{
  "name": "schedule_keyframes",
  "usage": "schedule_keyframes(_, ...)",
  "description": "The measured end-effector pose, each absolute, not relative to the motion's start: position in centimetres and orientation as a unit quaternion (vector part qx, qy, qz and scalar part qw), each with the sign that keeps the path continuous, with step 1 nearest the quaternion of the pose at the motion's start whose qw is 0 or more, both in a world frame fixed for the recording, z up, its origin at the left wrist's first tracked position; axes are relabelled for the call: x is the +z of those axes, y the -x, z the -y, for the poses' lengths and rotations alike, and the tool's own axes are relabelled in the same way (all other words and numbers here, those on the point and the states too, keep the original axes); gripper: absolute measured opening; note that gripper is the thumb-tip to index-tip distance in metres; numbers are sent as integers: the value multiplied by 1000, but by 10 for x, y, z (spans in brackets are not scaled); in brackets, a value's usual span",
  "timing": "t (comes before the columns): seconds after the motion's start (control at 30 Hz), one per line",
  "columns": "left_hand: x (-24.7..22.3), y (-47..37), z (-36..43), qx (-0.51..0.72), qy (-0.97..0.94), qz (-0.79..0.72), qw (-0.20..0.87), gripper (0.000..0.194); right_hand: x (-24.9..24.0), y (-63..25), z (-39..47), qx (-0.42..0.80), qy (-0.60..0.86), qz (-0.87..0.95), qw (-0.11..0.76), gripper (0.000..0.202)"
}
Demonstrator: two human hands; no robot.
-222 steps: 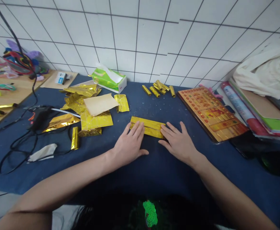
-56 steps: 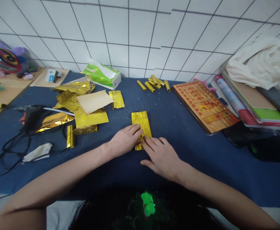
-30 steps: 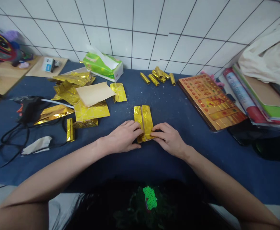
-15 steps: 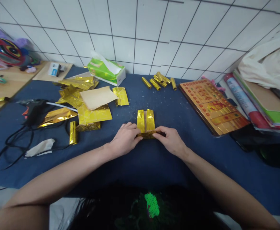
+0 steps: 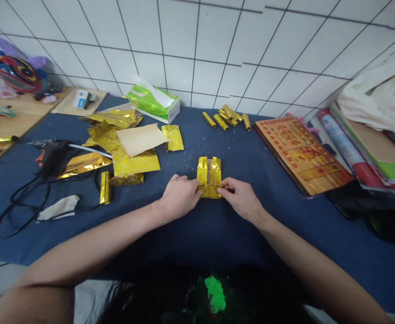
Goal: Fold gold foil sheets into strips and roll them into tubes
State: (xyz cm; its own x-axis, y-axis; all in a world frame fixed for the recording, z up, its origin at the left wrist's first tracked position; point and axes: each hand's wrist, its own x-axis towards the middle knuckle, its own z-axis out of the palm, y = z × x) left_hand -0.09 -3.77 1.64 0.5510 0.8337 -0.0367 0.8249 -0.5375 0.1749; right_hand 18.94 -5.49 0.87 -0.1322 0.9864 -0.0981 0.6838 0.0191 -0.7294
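Observation:
A small piece of gold foil paper [image 5: 209, 190] lies on the dark blue cloth [image 5: 238, 180] in front of me. Its two side flaps are folded inward, with a brownish strip showing between them, and its near edge is folded over. My left hand [image 5: 181, 194] pinches the near left corner. At the near right corner, the thumb and fingertips of my right hand [image 5: 240, 198] are closed on the same piece.
Gold foil sheets [image 5: 135, 163] and a tan paper [image 5: 141, 138] lie at left, near a black glue gun [image 5: 53, 157] with its cable. Behind are a tissue pack [image 5: 154, 102] and several gold rolls [image 5: 229, 116]. A gold-red box [image 5: 303, 155] lies right.
The folded near edge of the foil now lies flatter and shows as a wider gold band. Both hands keep hold of it. The whole view has shifted slightly.

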Motion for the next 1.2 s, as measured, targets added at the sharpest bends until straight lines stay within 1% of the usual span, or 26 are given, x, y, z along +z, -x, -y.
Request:
schedule_keyframes(0.2,14,-1,38,19,-875,-481,54,27,9,-188,54,322,624,676,224,10)
schedule_keyframes(0.37,11,0,40,44,-877,-478,10,24,8,-187,54,305,626,683,222,10)
schedule_keyframes(0.5,11,1,42,71,-904,-419,-37,15,9,-186,53,295,622,690,225,10)
schedule_keyframes(0.53,11,1,43,72,-917,-389,-41,16,9,-186,53,292,621,692,225,10)
schedule_keyframes(0.63,12,1,49,66,-945,-321,-27,25,8,-186,53,288,620,695,223,11)
schedule_keyframes(0.7,14,1,54,64,-946,-318,-18,32,8,-186,53,288,622,693,222,12)
schedule_keyframes(0.83,15,0,62,62,-944,-324,-27,55,9,-186,53,274,630,695,212,12)
schedule_keyframes(0.9,15,-1,63,54,-946,-319,-28,63,9,-185,53,262,630,701,207,11)
schedule_keyframes(1.03,17,-2,63,45,-945,-323,-27,68,6,-185,52,228,628,719,189,11)
schedule_keyframes(1.2,19,-3,63,39,-942,-332,-25,68,3,-187,58,114,632,758,113,16)
